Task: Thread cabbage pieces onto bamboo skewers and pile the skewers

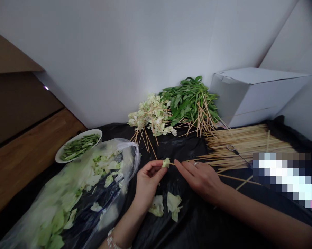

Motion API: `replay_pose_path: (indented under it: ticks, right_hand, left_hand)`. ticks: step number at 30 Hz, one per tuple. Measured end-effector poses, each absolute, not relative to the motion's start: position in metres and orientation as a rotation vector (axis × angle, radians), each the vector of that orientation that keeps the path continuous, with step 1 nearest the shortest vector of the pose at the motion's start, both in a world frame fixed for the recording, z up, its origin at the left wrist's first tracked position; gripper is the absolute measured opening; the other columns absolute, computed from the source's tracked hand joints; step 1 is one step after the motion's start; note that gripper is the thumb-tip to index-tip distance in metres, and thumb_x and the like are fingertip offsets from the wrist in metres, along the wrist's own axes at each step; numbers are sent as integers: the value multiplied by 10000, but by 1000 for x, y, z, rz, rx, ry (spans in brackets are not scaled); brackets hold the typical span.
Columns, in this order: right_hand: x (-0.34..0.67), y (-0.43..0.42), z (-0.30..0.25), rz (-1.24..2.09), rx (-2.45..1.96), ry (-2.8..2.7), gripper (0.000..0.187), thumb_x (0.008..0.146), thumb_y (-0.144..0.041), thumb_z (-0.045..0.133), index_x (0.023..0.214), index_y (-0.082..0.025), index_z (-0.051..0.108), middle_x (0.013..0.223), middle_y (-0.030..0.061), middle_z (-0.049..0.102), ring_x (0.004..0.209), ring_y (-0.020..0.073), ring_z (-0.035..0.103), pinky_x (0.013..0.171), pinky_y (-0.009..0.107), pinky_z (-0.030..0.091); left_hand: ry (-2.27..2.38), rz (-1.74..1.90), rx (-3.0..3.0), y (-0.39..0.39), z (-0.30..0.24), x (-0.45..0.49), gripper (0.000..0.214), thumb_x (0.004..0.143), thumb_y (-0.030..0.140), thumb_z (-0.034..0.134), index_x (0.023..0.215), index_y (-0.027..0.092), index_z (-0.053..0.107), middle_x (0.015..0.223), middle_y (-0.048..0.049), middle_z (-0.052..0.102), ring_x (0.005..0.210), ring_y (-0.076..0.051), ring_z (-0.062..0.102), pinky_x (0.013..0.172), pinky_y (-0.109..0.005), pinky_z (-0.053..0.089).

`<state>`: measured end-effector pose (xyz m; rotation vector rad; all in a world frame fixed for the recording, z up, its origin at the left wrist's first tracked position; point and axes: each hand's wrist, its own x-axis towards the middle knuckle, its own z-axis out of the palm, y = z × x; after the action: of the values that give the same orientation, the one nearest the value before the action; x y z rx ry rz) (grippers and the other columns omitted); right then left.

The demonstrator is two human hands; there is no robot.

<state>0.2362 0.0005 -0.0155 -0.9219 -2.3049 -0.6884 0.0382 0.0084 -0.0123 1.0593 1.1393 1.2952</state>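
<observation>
Between the fingertips of my left hand is a small folded piece of cabbage leaf. My right hand grips a thin wooden skewer, whose end meets the cabbage piece. Two loose cabbage leaves lie on the black plastic sheet below my hands. To the left of my left hand lies a clear plastic bag with many torn cabbage leaves in it.
Behind my hands are piled cabbage skewers and skewered leafy greens. Bare skewers and scissors lie to the right, before a white box. A white bowl of cut green vegetables stands left.
</observation>
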Motion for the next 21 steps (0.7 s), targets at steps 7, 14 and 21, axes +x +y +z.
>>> replay_pose_path:
  ticks: [7,14,21]
  right_hand:
    - [238,2,-20,-663,-951,-2312,325,877,-46,471,1169,-25,613,809,79,656,645,152,546,561,299,383]
    - [243,7,-23,-665,-1055,-2275,338,888,-51,466,1197,-59,602,797,49,639,654,161,531,571,312,368]
    - [248,12,-24,-654,-1114,-2251,361,860,-27,462,1176,-88,624,798,38,637,642,148,493,578,302,340]
  left_hand:
    - [1153,1315,1125,10,-13,37,225,647,229,826,832,170,713,835,-23,716,785,-143,660,769,-252,528]
    - [1222,1284,1272,13,-10,33,233,679,273,803,826,183,647,667,36,578,608,-96,533,586,-201,431]
    - [1039,419,1913,6,8,16,332,593,339,869,856,208,714,773,13,590,691,-138,526,595,-231,382]
